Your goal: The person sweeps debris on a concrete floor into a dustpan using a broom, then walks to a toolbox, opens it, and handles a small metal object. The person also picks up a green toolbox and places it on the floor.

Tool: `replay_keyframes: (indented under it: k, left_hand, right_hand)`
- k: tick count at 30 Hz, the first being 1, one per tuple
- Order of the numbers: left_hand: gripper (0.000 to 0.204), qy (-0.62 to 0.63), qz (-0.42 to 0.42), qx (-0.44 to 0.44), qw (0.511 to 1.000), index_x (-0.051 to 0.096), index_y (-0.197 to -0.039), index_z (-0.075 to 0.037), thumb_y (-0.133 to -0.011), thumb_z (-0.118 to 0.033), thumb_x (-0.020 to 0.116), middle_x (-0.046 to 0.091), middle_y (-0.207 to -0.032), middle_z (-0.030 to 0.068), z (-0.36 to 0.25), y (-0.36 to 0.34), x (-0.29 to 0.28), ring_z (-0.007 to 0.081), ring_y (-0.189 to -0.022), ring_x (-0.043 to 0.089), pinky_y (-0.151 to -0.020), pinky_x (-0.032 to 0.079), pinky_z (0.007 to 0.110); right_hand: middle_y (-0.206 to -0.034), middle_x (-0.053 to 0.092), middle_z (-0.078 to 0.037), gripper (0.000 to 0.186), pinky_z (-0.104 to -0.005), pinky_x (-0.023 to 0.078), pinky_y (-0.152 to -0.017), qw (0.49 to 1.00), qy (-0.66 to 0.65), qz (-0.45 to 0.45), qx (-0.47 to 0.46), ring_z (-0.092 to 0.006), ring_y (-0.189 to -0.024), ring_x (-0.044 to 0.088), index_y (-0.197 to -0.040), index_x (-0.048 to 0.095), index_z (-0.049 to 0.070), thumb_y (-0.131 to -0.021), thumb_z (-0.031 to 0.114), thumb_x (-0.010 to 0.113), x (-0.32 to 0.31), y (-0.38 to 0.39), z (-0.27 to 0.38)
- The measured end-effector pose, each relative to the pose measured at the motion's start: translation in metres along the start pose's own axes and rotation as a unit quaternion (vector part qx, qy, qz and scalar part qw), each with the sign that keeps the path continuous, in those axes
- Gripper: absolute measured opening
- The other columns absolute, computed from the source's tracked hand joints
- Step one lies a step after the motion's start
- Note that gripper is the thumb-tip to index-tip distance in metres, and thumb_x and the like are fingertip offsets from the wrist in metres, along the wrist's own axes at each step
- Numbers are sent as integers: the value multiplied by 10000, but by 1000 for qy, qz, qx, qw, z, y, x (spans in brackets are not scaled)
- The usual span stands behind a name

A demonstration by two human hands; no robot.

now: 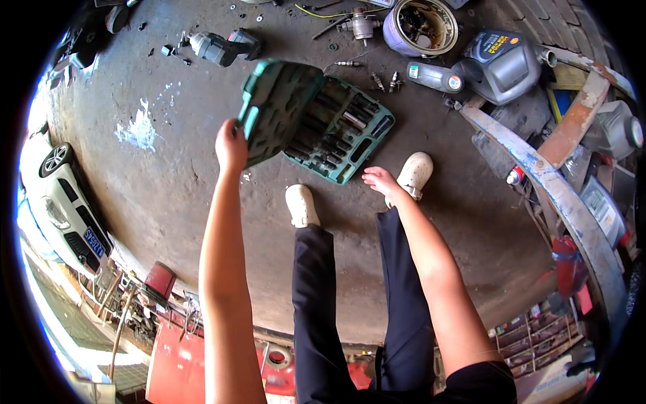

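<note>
A green plastic tool case lies open on the dark floor in front of my shoes. My left hand (232,144) grips the outer edge of its raised lid (281,101), which tilts up on the left and looks slightly blurred. In the case's tray (344,174) sit rows of dark sockets (328,143), with a shiny one among them. My right hand (381,180) hovers just off the tray's near right corner, by my right shoe. Its fingers are stretched out with nothing in them.
A cordless power tool (219,50) lies beyond the lid. Past the case are spark plugs (394,83), a grey bottle (434,77), a large oil jug (501,66) and an open can (396,39). A curved metal frame (531,158) borders the right; a white car (64,202) stands left.
</note>
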State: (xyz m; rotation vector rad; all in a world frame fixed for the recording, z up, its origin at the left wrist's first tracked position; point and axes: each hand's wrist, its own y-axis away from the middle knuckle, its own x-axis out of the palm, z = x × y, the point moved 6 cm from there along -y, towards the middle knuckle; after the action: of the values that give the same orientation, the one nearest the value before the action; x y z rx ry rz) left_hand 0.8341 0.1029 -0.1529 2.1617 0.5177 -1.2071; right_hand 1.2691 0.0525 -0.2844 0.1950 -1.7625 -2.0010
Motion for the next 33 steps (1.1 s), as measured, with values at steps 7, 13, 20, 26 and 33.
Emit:
replay_keyframes:
  k: [7,13,20,26,33]
  left_hand:
    - [482,-135,-176,-97,970,485,-1171,-12,-712,-91,609,456,-1194,217,-3,-2,-39,389,-1117,437,-960,371,423]
    - [361,76,-82,-48,993,505,-1106,-33,-749,-30,557,498,-1021,130,-23,139,11,267,-953,452,-861,388,366]
    - [145,482,173,-471,718,612,-988,-42,-867,-60,534,587,-881,-22,-45,353,92,63,-809,507,-764,413,213]
    - [122,535,189,-511,645,614,-961,-40,-874,-49,529,598,-928,-12,-50,358,103,77,-863,516,-802,404,221]
    - [112,589,104,-487,636,613,-946,-51,-880,-64,523,604,-937,-8,-32,322,75,74,-884,529,-795,413,230]
  right_hand:
    - [-840,671,-82,123,-314,511,-727,925,294,-198,-134,-208,-794,649,-894,621,53,-784,106,612,-38,21,-16]
    - [-842,650,-87,166,-366,495,-734,896,323,-195,-236,-265,-833,626,-932,615,83,-772,114,642,23,1,60]
    - [-1040,512,-123,292,-412,478,-759,781,481,-292,-271,-330,-943,562,-990,577,90,-725,91,699,81,-52,131]
    - [-844,595,-144,124,-414,481,-683,806,411,-242,-352,-345,-789,593,-797,600,46,-734,102,691,117,-68,98]
    - [-892,631,-235,422,-481,487,-705,799,438,-317,-264,-412,-836,606,-1060,419,51,-774,198,691,158,-71,84]
